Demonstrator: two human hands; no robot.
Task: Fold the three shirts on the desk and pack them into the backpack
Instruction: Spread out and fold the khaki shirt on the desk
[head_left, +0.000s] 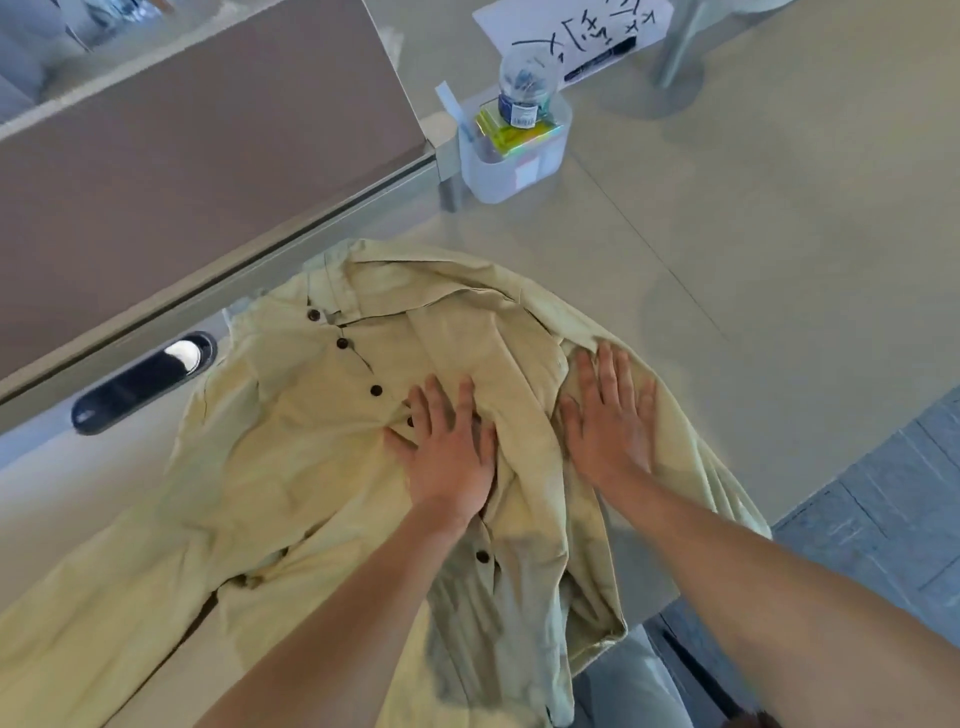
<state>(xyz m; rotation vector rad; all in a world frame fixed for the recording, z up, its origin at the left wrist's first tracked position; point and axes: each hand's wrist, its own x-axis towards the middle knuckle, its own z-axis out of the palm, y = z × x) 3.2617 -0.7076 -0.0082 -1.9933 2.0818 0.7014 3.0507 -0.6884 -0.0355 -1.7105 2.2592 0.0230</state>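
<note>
A pale yellow-green button shirt with dark buttons lies spread on the light desk, collar toward the far side, its hem hanging over the near edge. My left hand presses flat on the button placket near the shirt's middle, fingers straight. My right hand lies flat on the shirt's right side, where the cloth is bunched and folded inward. Only this one shirt shows, and no backpack is in view.
A translucent white bin holding a plastic bottle and a yellow pack stands at the back. A sheet of paper with handwriting lies behind it. A brown partition runs along the left; a dark cable slot sits beside the shirt.
</note>
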